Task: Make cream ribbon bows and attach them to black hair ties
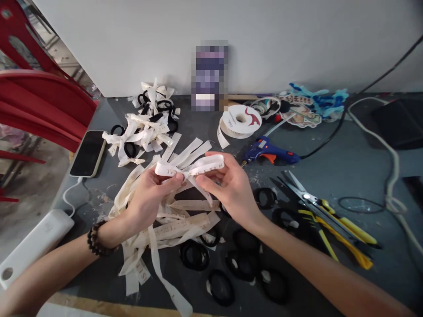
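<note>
A white ribbon bow [208, 164] with printed letters is held up between both hands, its two loops spread to either side and a tail hanging down. My left hand [148, 191] pinches it near the centre knot with thumb and fingers. On the other side, my right hand [231, 187] grips the bow below its right loop. Beneath the hands lies a loose pile of cut ribbon strips [185, 229]. Several black hair ties [221, 287] are scattered to the right of the strips, some with small white bits on them.
Finished bows on black ties [145, 132] are heaped at the back left. Behind the hands stand a ribbon spool [241, 119] and a blue glue gun [269, 150]. Yellow-handled scissors [325, 211] lie right. A phone [88, 154] and white power strip [38, 246] sit left.
</note>
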`<state>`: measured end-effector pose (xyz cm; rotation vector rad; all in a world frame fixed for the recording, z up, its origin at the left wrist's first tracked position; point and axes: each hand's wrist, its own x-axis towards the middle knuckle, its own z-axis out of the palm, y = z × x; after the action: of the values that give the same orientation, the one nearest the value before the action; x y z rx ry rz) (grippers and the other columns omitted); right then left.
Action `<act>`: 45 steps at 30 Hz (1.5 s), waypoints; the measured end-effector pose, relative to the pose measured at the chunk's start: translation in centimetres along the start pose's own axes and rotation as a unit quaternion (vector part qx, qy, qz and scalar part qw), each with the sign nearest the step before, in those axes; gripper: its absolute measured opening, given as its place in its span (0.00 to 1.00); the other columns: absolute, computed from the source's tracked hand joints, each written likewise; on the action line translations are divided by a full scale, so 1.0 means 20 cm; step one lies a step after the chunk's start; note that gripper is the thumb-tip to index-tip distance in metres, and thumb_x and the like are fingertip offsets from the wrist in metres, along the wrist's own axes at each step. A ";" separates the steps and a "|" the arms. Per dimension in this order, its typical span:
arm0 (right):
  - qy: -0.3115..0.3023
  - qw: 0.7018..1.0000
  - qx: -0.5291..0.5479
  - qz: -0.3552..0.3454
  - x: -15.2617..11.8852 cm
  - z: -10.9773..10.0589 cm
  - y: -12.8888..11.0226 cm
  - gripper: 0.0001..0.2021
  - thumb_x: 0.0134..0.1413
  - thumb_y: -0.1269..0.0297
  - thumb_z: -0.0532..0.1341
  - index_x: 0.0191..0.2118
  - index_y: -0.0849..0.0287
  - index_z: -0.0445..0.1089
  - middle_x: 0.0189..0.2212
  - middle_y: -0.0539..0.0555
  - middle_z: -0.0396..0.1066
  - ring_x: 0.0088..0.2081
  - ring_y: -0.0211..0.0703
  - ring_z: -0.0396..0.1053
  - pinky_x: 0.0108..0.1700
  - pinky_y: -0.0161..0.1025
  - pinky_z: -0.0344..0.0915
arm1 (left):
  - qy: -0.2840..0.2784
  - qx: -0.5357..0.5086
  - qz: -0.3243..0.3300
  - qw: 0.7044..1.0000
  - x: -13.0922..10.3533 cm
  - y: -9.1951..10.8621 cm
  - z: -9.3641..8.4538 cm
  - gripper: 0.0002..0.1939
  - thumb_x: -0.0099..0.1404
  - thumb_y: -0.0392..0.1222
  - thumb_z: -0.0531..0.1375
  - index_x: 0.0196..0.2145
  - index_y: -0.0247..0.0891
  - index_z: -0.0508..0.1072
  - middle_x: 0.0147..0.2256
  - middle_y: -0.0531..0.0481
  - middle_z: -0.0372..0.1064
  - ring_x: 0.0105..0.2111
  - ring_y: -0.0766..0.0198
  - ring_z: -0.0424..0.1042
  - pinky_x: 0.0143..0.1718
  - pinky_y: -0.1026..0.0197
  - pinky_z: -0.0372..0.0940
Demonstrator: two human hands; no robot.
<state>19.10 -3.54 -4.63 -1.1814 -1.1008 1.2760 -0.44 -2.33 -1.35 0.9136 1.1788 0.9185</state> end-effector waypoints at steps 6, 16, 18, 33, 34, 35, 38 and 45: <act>-0.007 0.999 -0.030 0.026 -0.01 0.01 0.02 0.12 0.54 0.55 0.75 0.38 0.55 0.78 0.34 0.53 0.81 0.35 0.46 0.78 0.39 0.42 0.73 | -0.063 0.020 -0.074 0.995 -0.01 -0.02 0.01 0.18 0.57 0.47 0.77 0.31 0.38 0.74 0.23 0.57 0.67 0.22 0.71 0.64 0.23 0.68 0.58; 0.008 0.999 -0.001 0.050 -0.01 0.02 0.02 0.20 0.49 0.57 0.78 0.47 0.55 0.78 0.37 0.53 0.83 0.36 0.47 0.79 0.40 0.44 0.75 | -0.024 -0.028 -0.049 0.998 0.02 -0.02 -0.01 0.17 0.64 0.54 0.73 0.31 0.38 0.77 0.29 0.53 0.73 0.26 0.70 0.69 0.23 0.69 0.60; 0.018 0.999 -0.002 0.046 -0.01 0.02 0.02 0.20 0.50 0.56 0.77 0.48 0.55 0.78 0.36 0.53 0.82 0.36 0.46 0.79 0.39 0.43 0.75 | -0.012 -0.038 -0.064 0.997 0.02 -0.02 0.00 0.19 0.65 0.57 0.71 0.31 0.38 0.77 0.29 0.52 0.74 0.26 0.69 0.70 0.21 0.69 0.58; -0.011 0.997 0.068 0.025 0.00 0.03 0.03 0.17 0.50 0.57 0.78 0.44 0.54 0.78 0.37 0.52 0.82 0.40 0.46 0.80 0.47 0.44 0.77 | -0.038 0.011 -0.025 0.999 0.01 0.04 -0.01 0.19 0.65 0.55 0.71 0.44 0.39 0.81 0.35 0.49 0.78 0.32 0.63 0.75 0.30 0.65 0.67; -0.012 0.998 0.057 0.021 -0.01 0.03 0.03 0.17 0.50 0.56 0.78 0.44 0.54 0.78 0.37 0.52 0.82 0.39 0.46 0.80 0.46 0.44 0.76 | -0.043 0.044 -0.002 0.998 0.01 0.04 -0.01 0.18 0.63 0.53 0.74 0.44 0.39 0.80 0.33 0.51 0.76 0.29 0.66 0.72 0.27 0.66 0.64; -0.014 0.999 0.046 0.017 -0.01 0.03 0.03 0.17 0.51 0.56 0.78 0.44 0.54 0.78 0.38 0.53 0.82 0.39 0.47 0.79 0.45 0.44 0.76 | -0.042 0.065 0.015 0.997 0.01 0.04 -0.01 0.18 0.62 0.51 0.75 0.43 0.39 0.80 0.30 0.53 0.74 0.26 0.68 0.69 0.25 0.67 0.61; -0.022 0.999 0.024 0.010 -0.01 0.03 0.04 0.16 0.53 0.56 0.77 0.44 0.54 0.77 0.40 0.53 0.82 0.41 0.47 0.79 0.45 0.44 0.76 | -0.024 0.074 0.029 0.997 0.01 0.02 -0.03 0.16 0.63 0.51 0.74 0.39 0.38 0.78 0.24 0.56 0.67 0.20 0.72 0.60 0.20 0.68 0.54; -0.046 0.999 0.003 0.012 -0.02 0.03 0.04 0.13 0.55 0.59 0.76 0.43 0.54 0.77 0.38 0.52 0.83 0.40 0.48 0.80 0.43 0.43 0.76 | -0.054 0.082 -0.002 0.995 0.01 0.06 -0.02 0.20 0.61 0.50 0.75 0.46 0.42 0.77 0.31 0.53 0.76 0.24 0.68 0.71 0.25 0.67 0.61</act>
<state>18.52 -3.90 -5.34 -1.1433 -1.1522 1.3631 -0.99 -1.60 -0.29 1.0794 1.1758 0.7665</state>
